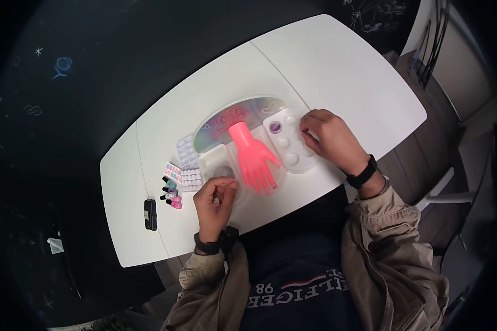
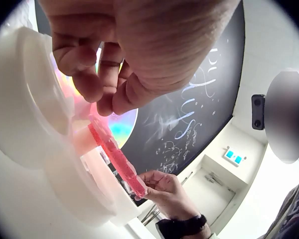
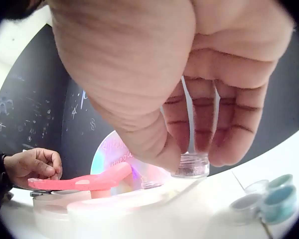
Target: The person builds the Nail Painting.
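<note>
A bright pink model hand (image 1: 252,157) lies on a white tray (image 1: 316,165) with a shiny lettered back panel (image 1: 218,126), fingers toward the person. My right hand (image 1: 331,138) is over the tray's right side. Its thumb and fingertips pinch a small clear jar (image 3: 192,167) with a ridged rim. My left hand (image 1: 215,204) hovers at the tray's left front, near a round grey thing (image 1: 224,171). Its fingers (image 2: 85,85) curl loosely toward the thumb, and nothing shows between them. A purple-filled pot (image 1: 275,127) sits in the tray's right part.
To the left are several nail polish bottles (image 1: 173,197), a colourful sheet (image 1: 173,172), white compartment cases (image 1: 191,180) and a black case (image 1: 150,214). Small teal pots (image 3: 279,204) show in the right wrist view. The white table (image 1: 359,77) extends to the right.
</note>
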